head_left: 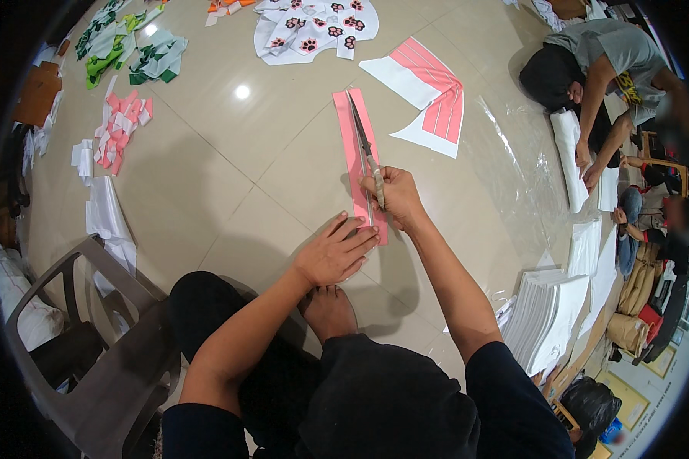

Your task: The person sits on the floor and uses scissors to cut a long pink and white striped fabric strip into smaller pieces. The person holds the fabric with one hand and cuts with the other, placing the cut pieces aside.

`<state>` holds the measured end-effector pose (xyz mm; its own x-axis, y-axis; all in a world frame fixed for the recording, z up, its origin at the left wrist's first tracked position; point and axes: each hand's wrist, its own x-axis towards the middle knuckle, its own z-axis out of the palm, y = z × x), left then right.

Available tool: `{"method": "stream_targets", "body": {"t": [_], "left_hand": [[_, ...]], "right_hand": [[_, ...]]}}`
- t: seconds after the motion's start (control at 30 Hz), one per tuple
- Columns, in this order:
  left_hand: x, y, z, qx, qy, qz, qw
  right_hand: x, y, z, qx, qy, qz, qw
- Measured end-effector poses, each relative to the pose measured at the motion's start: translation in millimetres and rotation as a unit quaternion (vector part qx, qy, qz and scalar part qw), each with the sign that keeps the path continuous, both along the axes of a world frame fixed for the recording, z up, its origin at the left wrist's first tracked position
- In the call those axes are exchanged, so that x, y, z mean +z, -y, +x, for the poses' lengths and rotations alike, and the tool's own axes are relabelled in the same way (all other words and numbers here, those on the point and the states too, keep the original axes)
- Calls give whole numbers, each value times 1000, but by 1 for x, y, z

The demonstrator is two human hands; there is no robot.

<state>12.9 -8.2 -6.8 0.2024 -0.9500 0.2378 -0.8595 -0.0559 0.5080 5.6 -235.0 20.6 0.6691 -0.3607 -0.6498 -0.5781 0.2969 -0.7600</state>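
A long pink strip (346, 138) with a pale line down its middle lies on the tiled floor in front of me. My left hand (340, 248) rests on its near end, fingers spread flat. Over the strip, my right hand (393, 196) grips a pair of scissors (368, 147) by the handles. Their blades point away from me along the strip, near its far end; whether they are cutting cannot be made out. Just right of the strip's far end lies a white and pink striped sheet (429, 92).
Pink scraps (122, 126), green scraps (158, 60) and a paw-print sheet (314, 30) lie further off. A grey plastic chair (119, 348) stands at the left. At the right are a stack of white sheets (543, 314), clear plastic film (505, 168) and a bent-over person (612, 69).
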Motion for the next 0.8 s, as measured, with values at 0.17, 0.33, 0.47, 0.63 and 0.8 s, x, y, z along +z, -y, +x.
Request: {"method": "stream_targets", "body": {"t": [0.17,0.33,0.47,0.63,0.8], "left_hand": [[-1,0,0,1,2,-2,1000],[-1,0,-1,0,-1,3,1000],[-1,0,-1,-2,1,5,1000],[1,0,0,-2,2,9,1000],[1,0,-1,-1,0,7,1000]], "right_hand": [[0,1,0,-2,3,6,1000],[0,1,0,-5,4,8,1000],[-1,-3,-1,-10,11,7,1000],[5,-5,4,-5,-2,2,1000],[5,-6,7,-8,7,13,1000]]}}
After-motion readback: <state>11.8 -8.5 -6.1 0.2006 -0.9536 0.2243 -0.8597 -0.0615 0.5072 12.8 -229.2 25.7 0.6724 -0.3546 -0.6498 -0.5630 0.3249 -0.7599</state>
